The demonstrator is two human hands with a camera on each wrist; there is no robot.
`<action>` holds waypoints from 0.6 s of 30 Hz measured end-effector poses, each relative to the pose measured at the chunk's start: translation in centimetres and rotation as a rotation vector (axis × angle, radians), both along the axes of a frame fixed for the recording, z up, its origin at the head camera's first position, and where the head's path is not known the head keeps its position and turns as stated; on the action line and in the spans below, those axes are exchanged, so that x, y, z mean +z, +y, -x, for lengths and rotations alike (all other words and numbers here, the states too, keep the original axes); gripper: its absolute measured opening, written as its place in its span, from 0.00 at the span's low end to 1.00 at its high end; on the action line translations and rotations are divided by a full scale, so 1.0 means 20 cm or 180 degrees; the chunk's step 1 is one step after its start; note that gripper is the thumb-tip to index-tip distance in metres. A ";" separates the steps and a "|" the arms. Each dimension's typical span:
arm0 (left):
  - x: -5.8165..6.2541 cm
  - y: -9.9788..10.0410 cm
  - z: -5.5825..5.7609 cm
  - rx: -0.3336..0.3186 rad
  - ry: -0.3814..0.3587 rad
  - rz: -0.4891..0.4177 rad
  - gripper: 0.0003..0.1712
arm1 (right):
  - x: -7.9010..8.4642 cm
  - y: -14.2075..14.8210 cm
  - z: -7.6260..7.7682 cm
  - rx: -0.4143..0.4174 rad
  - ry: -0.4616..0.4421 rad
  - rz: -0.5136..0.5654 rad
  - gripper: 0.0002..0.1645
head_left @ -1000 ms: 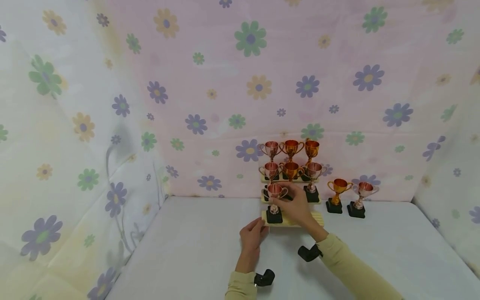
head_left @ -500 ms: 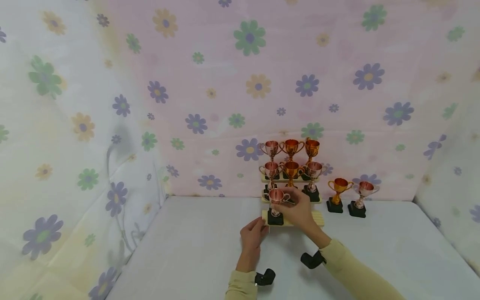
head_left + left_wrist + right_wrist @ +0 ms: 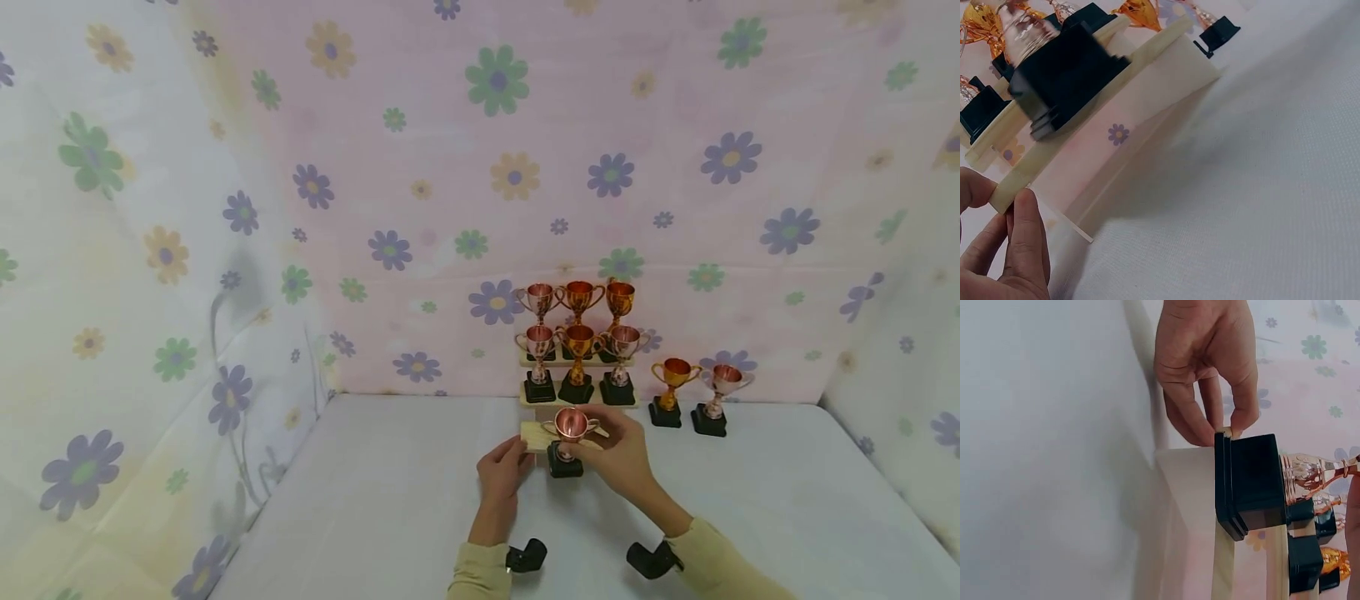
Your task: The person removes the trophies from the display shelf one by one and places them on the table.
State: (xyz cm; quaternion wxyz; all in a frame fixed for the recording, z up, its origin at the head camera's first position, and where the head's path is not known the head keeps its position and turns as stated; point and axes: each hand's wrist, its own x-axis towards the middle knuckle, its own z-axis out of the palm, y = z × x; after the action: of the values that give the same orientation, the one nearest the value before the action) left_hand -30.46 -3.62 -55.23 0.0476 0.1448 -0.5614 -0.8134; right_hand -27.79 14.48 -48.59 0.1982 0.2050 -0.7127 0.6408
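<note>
My right hand (image 3: 624,454) holds a small rose-gold trophy cup (image 3: 572,425) by its lower part, upright. Its black base (image 3: 1250,481) overlaps the front edge of the bottom shelf (image 3: 534,435) of a tiered display stand in the head view. My left hand (image 3: 501,477) pinches the left end of that shelf, thumb on top and fingers underneath in the left wrist view. Behind, the middle shelf (image 3: 538,406) carries a gold trophy cup (image 3: 579,340) between two rose-gold ones. Three more cups, one rose-gold (image 3: 540,297) and two gold, stand on the top shelf.
To the right of the stand, a gold trophy cup (image 3: 675,375) and a rose-gold one (image 3: 726,383) stand on the white-covered table (image 3: 390,500). A flower-patterned cloth backdrop (image 3: 420,300) rises behind the table and at both sides.
The right hand has brought the rose-gold trophy cup from the bottom shelf's left end toward me and to the right. The left hand keeps its grip on the shelf end.
</note>
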 end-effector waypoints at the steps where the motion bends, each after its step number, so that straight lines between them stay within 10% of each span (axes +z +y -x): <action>1: 0.00 0.00 0.00 0.0005 0.0019 -0.0012 0.20 | -0.01 0.02 -0.01 0.0002 0.0008 -0.0010 0.31; 18: 0.02 0.00 -0.01 0.0047 -0.0085 0.0027 0.20 | -0.03 0.43 -0.24 -0.0533 -0.0028 -0.0200 0.33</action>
State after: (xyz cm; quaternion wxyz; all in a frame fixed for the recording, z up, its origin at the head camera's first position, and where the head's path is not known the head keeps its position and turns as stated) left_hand -30.36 -3.55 -54.88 0.0467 0.1595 -0.5643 -0.8086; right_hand -23.06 23.01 -49.16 0.2414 0.1481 -0.7480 0.6003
